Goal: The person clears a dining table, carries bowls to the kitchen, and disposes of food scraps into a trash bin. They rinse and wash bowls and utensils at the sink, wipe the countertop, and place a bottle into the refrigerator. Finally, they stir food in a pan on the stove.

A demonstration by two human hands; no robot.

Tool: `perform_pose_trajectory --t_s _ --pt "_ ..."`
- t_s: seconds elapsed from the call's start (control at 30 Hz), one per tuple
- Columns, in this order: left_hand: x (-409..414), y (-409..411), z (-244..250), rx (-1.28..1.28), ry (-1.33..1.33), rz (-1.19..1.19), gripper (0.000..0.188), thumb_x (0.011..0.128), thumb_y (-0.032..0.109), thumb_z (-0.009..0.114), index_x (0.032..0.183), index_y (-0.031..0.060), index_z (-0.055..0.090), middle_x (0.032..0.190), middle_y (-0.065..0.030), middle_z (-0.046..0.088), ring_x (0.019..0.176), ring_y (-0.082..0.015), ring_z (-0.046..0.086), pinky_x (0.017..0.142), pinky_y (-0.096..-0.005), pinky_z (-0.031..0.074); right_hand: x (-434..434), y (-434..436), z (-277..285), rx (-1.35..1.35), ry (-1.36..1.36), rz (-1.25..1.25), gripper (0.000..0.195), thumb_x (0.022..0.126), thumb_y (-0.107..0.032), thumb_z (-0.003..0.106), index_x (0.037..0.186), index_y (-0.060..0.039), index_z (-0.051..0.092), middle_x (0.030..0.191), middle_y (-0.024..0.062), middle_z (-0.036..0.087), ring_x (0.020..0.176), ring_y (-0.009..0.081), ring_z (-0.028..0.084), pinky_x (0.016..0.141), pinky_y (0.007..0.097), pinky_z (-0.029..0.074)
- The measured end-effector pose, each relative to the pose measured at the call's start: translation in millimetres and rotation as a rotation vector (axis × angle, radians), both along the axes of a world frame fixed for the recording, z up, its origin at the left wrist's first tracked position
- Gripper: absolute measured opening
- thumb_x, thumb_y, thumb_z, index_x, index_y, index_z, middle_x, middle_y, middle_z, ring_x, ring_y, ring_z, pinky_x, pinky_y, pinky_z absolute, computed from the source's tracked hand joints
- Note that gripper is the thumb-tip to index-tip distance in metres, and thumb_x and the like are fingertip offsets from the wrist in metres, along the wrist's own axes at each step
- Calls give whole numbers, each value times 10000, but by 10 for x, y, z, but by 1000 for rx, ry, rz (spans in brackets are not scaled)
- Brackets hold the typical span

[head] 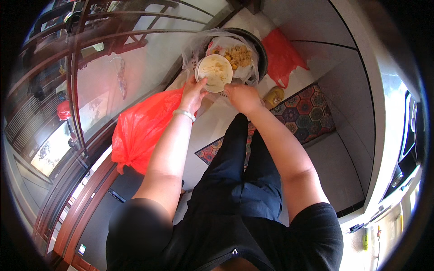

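Note:
A white bowl [214, 75] with a thin dark rim is tipped over a bin, and smears and bits of food cling to its inside. My left hand [192, 96] grips its lower left edge, thumb over the rim, with a pale bangle [184, 114] on the wrist. At the lower right edge, my right hand [244, 97] has its fingers curled against the rim; the palm side is hidden. Beneath is the dark round bin [262, 56], lined with a clear plastic bag [191, 50]. Yellowish-brown food scraps [241, 56] lie inside on white plastic.
A large knotted red plastic bag [145, 130] is beside my left forearm. Another red bag [283, 54] lies behind the bin by grey cabinet fronts [325, 27]. A yellow slipper [274, 97] shows near a hexagon-patterned mat [301, 111]. Glass panels with dark brown frames [73, 67] run along the left.

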State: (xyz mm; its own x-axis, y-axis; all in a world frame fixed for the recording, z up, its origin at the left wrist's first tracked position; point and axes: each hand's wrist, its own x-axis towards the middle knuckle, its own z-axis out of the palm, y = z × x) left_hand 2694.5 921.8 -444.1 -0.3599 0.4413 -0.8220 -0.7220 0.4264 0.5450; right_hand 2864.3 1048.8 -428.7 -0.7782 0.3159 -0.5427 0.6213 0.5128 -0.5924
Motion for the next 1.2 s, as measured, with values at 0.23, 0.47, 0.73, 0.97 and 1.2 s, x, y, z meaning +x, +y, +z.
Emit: perform_pose_trajectory --t_s 0.23,0.47,0.73,0.97,1.2 --pt "192 35 65 -99 67 -5 532 750 192 757 1187 94 471 1108 -36 568 976 -163 551 792 -330 442 -28 146 128 28 -57 -185 217 867 -212 457 861 -37 587 876 196 624 858 336 617 714 466 484" --pt "227 118 139 -12 293 -81 575 707 79 771 1184 19 456 1090 -71 574 959 -174 569 822 -274 459 -4 389 -304 -266 -37 -366 252 840 -226 465 855 -75 666 842 167 653 800 347 622 738 431 485" --pt "174 170 196 21 443 -25 589 681 61 792 1164 -14 464 1095 -99 578 985 -174 560 866 -296 454 -75 26 -160 -264 207 -377 216 876 -213 473 913 -83 641 860 160 646 791 345 615 733 422 480" --pt "298 217 141 -49 376 99 594 662 54 806 1150 -16 473 1053 -103 595 934 -166 582 817 -293 483 100 -58 -213 -17 -50 -187 181 887 -199 462 960 -79 576 888 155 642 811 352 623 688 454 488" --pt "141 35 -15 -150 473 119 565 640 78 827 1078 -29 487 1037 -109 579 906 -167 572 804 -309 478 230 -84 -355 220 226 -331 141 884 -173 479 965 -85 554 848 127 645 770 318 636 642 432 498"
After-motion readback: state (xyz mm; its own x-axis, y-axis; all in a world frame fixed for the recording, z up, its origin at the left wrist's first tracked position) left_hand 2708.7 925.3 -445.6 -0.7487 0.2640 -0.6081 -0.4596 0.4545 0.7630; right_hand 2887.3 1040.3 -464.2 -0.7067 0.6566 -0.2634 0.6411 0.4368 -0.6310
